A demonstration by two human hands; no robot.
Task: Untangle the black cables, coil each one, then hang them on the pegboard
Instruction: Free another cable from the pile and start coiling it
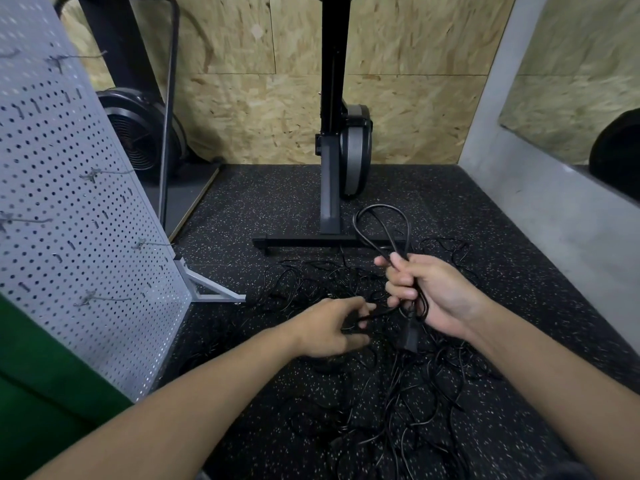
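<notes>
The cables point(411, 336) are sheathed in smooth, slightly glossy black plastic, and the floor point(502, 220) is covered in matt black rubbery matting, grainy and flecked with pale specks. The pegboard point(69, 188) is made of perforated sheet metal painted matt pale grey, with wire hooks point(100, 298) set in it. The wall point(415, 98) is clad in rough, flaky chipboard, and the stand point(329, 202) is finished in matt black metal.

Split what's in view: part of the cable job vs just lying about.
Job: half-coiled cable gripped by right hand, its tail pinched by left hand; tangled cables on floor; pegboard with hooks.
Lying about: black machine stand; fan.
</notes>
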